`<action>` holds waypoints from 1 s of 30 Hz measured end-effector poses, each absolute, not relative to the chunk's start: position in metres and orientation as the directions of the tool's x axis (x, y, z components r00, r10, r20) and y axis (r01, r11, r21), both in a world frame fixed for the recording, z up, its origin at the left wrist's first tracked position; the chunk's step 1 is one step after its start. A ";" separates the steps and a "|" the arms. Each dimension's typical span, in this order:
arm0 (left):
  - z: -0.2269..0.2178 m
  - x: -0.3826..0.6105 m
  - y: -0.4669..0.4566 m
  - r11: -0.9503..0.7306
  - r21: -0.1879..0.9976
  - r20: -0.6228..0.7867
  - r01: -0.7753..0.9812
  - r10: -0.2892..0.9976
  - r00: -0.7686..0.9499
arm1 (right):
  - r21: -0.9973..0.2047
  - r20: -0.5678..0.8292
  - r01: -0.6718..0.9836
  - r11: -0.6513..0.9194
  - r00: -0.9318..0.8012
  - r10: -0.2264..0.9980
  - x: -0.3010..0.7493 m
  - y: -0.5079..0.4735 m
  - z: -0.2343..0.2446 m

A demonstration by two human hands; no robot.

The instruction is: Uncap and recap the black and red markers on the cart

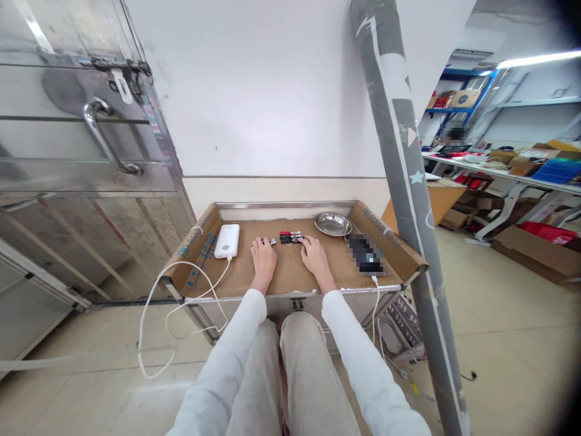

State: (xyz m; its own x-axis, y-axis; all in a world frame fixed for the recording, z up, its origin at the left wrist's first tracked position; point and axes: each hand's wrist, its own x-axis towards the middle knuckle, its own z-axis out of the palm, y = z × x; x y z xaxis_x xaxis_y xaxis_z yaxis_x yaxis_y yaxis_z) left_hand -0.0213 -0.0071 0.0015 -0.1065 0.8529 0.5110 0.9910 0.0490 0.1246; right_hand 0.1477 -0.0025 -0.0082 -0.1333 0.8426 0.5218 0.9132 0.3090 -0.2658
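Observation:
My left hand (264, 259) lies palm down on the cardboard-lined tray top (290, 272), fingers stretched toward a small dark and silver object (272, 241) at its fingertips. A palm's width to its right, my right hand (313, 254) also rests flat, its fingertips touching the end of a few red and black markers (290, 237). Neither hand holds anything. A shallow metal bowl (333, 224) sits behind and right of my right hand.
A white power bank (227, 240) with a looping white cable (157, 315) lies at the tray's left. A blurred black device (365, 255) lies at the right. A grey rolled mat (403, 181) leans at the right; a steel cabinet door (82, 151) stands left.

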 end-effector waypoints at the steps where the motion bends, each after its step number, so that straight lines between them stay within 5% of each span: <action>1: 0.001 -0.022 -0.006 0.043 0.124 0.507 0.991 0.856 -0.101 | -0.266 0.521 0.914 0.308 -0.133 0.843 0.148 -0.002 -0.009; 11: -0.001 -0.023 -0.004 -0.044 0.138 0.512 0.989 0.859 -0.033 | -0.272 0.526 0.908 0.318 -0.137 0.840 0.148 0.001 -0.010; 19: -0.003 -0.022 0.001 -0.417 0.146 0.468 0.897 0.828 0.308 | -0.248 0.507 0.920 0.303 -0.143 0.850 0.149 0.002 -0.011; 30: 0.001 -0.022 -0.002 -0.473 0.158 0.432 0.867 0.822 0.371 | -0.239 0.481 0.930 0.279 -0.136 0.866 0.148 0.002 -0.011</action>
State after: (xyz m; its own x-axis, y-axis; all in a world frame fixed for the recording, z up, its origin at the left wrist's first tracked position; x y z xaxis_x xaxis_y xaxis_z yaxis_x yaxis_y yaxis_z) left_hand -0.0219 -0.0020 0.0007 0.3707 0.8222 0.4319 0.8666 -0.4735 0.1576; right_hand 0.1479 0.0018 -0.0113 -0.1362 0.8663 0.4806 0.9301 0.2789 -0.2391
